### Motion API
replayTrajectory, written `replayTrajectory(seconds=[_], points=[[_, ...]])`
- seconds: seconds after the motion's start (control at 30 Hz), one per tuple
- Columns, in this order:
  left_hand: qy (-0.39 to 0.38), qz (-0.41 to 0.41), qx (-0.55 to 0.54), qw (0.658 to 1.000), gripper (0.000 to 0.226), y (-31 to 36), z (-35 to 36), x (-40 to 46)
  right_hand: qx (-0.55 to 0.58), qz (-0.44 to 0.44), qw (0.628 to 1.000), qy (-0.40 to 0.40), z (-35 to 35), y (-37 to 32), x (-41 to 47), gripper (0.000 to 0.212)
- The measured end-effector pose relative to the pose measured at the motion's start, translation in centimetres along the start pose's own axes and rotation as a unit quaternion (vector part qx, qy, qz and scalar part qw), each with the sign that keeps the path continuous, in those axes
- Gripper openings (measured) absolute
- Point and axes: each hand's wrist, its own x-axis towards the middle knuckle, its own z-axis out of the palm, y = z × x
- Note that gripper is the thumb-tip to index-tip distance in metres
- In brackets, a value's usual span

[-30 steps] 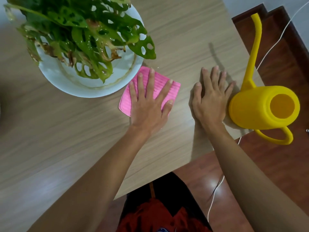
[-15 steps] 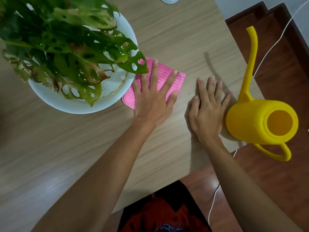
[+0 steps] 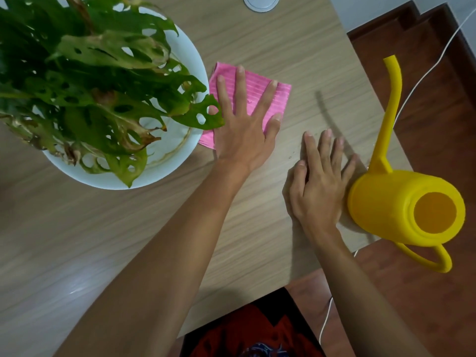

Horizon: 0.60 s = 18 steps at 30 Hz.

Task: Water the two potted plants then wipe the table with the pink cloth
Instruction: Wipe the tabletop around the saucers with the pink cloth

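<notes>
Just right of the white pot (image 3: 180,161), which holds a holey-leaved plant (image 3: 103,94), the pink cloth (image 3: 257,91) is pressed flat on the wooden surface (image 3: 296,39) by the left hand (image 3: 244,130), fingers spread, nothing gripped. Further right, the right hand (image 3: 319,184) is laid open on the surface, touching the yellow watering can (image 3: 401,202).

Reddish wooden floor (image 3: 425,292), perhaps steps.

Cloth (image 3: 257,99) between pot (image 3: 180,161) and can (image 3: 401,204)
</notes>
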Motion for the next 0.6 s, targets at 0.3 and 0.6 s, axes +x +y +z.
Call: replayTrajectory(seconds=[0.3,0.6], points=[[0.006,-0.063,0.025,0.998,0.064,1.5,-0.7,5.2,-0.001,-0.003,1.0,0.007,0.2,0.1,0.1,0.054],[0.002,-0.072,0.024,0.997,0.066,1.7,-0.6,6.4,0.001,0.004,1.0,0.003,0.3,0.1,0.0,0.053]])
